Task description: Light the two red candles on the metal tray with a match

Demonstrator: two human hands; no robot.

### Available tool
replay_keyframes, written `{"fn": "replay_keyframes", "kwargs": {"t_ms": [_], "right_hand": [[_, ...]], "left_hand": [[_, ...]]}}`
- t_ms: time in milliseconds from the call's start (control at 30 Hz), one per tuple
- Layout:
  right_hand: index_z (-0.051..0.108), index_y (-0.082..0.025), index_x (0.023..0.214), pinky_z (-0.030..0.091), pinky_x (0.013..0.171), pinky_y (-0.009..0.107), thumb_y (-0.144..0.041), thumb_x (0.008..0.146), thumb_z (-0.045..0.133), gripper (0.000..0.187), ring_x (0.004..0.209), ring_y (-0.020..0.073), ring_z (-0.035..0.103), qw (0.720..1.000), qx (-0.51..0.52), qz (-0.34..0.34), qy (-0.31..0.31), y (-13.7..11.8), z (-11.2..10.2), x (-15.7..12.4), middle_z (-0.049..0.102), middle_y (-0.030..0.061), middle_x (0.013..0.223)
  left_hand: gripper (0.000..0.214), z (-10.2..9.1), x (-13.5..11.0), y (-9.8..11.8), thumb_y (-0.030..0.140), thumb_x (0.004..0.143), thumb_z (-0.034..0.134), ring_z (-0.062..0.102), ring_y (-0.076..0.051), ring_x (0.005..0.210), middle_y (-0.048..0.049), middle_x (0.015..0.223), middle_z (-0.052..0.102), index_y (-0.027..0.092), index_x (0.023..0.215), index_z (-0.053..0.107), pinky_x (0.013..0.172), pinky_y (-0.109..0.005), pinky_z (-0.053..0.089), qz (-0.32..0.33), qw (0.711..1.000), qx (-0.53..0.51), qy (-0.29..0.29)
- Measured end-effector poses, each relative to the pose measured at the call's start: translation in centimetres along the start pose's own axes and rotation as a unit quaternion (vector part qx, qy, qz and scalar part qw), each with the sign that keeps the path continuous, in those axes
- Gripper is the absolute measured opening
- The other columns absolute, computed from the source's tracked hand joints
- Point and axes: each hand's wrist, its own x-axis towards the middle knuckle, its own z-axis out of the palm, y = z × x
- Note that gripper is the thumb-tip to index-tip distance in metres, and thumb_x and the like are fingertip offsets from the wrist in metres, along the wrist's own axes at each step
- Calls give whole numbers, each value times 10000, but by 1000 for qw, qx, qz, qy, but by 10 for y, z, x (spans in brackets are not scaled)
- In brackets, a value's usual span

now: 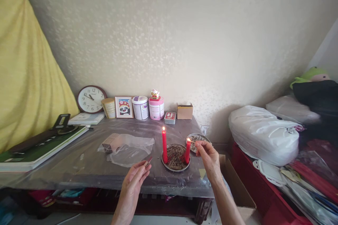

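Head view. Right hand [208, 156], right of lower centre, fingertips pinching a thin light stick [193, 142]; its far end meets the top of the shorter red candle [187, 152], flame there. Can't tell if flame is on wick, stick or both. Left hand [136, 177], lower centre, thumb and fingers closed on a small thin item [149, 161], mostly hidden, can't identify. Taller red candle [164, 147], just right of left hand, upright and lit. Both candles stand in a round metal dish [175, 170] with dark, speckled fill, lower centre; shorter one tilts slightly. Second metal dish [194, 135] just behind, partly covered by right hand.

Left of the candles: crumpled clear plastic bag [132, 154] with a small box [112, 142] at its left end, lying on the plastic-covered table [89, 163]. Back edge of table, left to right: round clock [92, 99], yellow tub [108, 108], framed panda picture [124, 107], white-purple can [140, 108], pink can [156, 109] with figurine [155, 94] on top, red-grey small box [169, 118], open cardboard box [185, 112]. Right of frame: stuffed white bag [264, 137]. Upper left: yellow cloth [31, 59].
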Motion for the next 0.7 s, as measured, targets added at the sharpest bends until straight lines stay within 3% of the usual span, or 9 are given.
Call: {"fn": "replay_keyframes", "kwargs": {"t_ms": [467, 700], "right_hand": [[675, -184, 709, 425, 503, 252, -436, 664, 729, 261, 495, 121, 485, 1000, 10, 7, 7, -3, -2, 1, 564, -26, 534], [663, -188, 744, 441, 530, 239, -416, 660, 732, 252, 515, 105, 502, 999, 8, 9, 43, 2, -16, 9, 602, -29, 608]], "left_hand": [[311, -1, 0, -2, 413, 753, 659, 562, -272, 1113, -84, 1118, 654, 188, 967, 661, 1040, -436, 354, 4, 1000, -1, -8], [318, 0, 0, -2, 404, 746, 670, 563, -281, 1110, -92, 1117, 650, 179, 972, 660, 1049, -464, 345, 7, 1000, -5, -4]]}}
